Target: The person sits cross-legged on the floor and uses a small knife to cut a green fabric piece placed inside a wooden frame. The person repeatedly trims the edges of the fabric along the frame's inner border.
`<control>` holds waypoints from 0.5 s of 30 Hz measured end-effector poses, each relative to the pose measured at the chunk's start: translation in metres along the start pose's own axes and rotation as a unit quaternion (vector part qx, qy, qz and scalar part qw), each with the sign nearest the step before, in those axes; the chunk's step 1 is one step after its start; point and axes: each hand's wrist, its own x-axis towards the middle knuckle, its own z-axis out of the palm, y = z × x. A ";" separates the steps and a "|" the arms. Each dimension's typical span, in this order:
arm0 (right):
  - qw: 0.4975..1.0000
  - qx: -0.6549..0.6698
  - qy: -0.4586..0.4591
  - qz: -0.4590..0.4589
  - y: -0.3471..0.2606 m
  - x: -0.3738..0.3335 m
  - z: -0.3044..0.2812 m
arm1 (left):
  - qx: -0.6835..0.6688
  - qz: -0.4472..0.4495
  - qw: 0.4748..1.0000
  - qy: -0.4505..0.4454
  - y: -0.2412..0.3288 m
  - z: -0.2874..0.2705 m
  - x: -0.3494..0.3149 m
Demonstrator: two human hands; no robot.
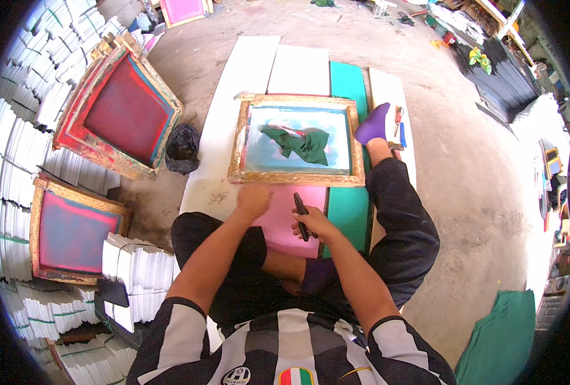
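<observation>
On concrete floor [464, 160], wooden screen frame [296, 177].

Open floor [464, 167] to the right, w/ only small tools [398, 125] by the foot [373, 124]. Ahead, the wooden frame [296, 176] blocks the mat, rag [301, 144] in its middle. Left side tight: black bag [182, 149], two leaning frames [119, 109], paper stacks [134, 276] close by the knee. Pink sheet [278, 224] between the legs is free.

A screen-printing workshop: wooden printing frames [119, 110] are leaning against stacks of white sheets [15, 147] along the wall, another frame [297, 140] is lying on coloured sheets [348, 83] spread over a bare concrete floor [477, 160].
</observation>
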 end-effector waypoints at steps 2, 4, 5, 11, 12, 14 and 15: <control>0.998 -0.004 0.055 -0.012 0.008 0.008 -0.013 | 0.047 -0.081 0.994 -0.048 -0.020 -0.011 -0.006; 0.993 -0.021 0.115 -0.024 0.014 0.016 -0.026 | 0.060 -0.160 0.982 -0.073 -0.042 -0.020 -0.012; 0.989 -0.035 0.141 -0.029 0.019 0.020 -0.039 | 0.062 -0.189 0.977 -0.073 -0.054 -0.020 -0.014; 0.962 -0.097 0.256 0.008 0.007 0.018 -0.073 | 0.073 -0.299 0.947 -0.093 -0.090 -0.035 -0.027; 0.955 -0.112 0.273 0.017 0.005 0.017 -0.075 | 0.071 -0.316 0.941 -0.099 -0.095 -0.033 -0.027; 0.949 -0.132 0.286 0.035 0.002 0.017 -0.081 | 0.067 -0.348 0.928 -0.111 -0.103 -0.025 -0.028; 0.946 -0.142 0.290 0.043 0.001 0.017 -0.084 | 0.066 -0.356 0.925 -0.113 -0.103 -0.025 -0.029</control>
